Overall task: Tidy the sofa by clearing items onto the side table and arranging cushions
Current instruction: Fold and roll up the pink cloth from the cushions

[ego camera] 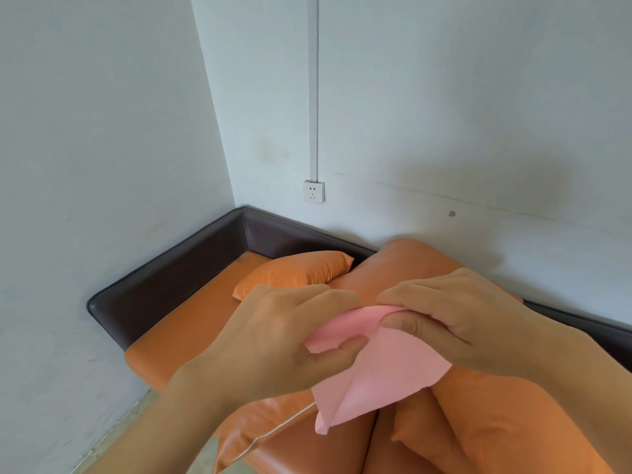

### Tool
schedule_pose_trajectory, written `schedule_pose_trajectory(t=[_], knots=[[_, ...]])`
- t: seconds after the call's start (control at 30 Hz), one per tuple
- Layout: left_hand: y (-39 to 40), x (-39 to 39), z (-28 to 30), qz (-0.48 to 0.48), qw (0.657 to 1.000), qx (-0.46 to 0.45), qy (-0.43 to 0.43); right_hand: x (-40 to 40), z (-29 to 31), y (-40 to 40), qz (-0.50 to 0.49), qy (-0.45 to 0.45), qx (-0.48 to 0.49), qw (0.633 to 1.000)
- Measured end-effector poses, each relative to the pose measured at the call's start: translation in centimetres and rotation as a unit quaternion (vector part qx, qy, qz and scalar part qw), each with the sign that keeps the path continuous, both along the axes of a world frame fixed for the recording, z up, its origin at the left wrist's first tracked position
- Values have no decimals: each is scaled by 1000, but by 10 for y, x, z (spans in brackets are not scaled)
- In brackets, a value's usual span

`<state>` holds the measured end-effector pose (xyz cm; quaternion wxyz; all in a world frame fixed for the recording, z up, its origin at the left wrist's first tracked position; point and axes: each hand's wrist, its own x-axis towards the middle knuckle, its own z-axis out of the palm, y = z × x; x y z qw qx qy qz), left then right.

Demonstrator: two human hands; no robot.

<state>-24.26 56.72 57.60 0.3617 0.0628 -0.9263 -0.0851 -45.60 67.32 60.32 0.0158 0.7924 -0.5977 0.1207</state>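
A pink cloth [372,367] is pinched by the fingers of both the left hand [273,340] and right hand [468,319], held above the orange sofa [191,323] near its cushions [297,271].

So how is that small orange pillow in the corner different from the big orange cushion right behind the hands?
The small pillow lies flat on the seat in the corner, fully visible. The big cushion is much larger, stands against the sofa back, and is partly hidden by the hands and the pink cloth. Both share the same smooth orange cover.
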Motion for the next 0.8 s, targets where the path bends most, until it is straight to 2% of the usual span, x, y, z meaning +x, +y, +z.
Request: schedule_pose_trajectory(t=[0.1, 0.2, 0.3, 0.47, 0.57, 0.63, 0.73, 0.8], knots=[[-1, 1, -1, -6, 1000, 11, -9, -3, -6, 2, -3, -15, 36, 999], [1, 2, 0, -19, 999, 50, -11, -5, -17, 0, -29, 15, 27, 999], [2, 2, 1, -20, 998, 65, -17, -5, -20, -3, -11, 29, 14, 999], [5, 2, 6, -5, 999, 32, -34, 3, -5, 1, 53, -57, -135, 988], [3, 1, 4, 8, 999, 19, -43, 2, -7, -1, 81, -66, -157, 982], [2, 1, 3, 7, 998, 41, -40, 1, -7, -1, 82, -59, -136, 986], [0, 1, 1, -9, 995, 97, -32, -5, -7, -3, 18, -22, -31, 999], [0, 1, 2, -13, 994, 106, -35, -11, -12, -6, 1, 11, -28, 1000]])
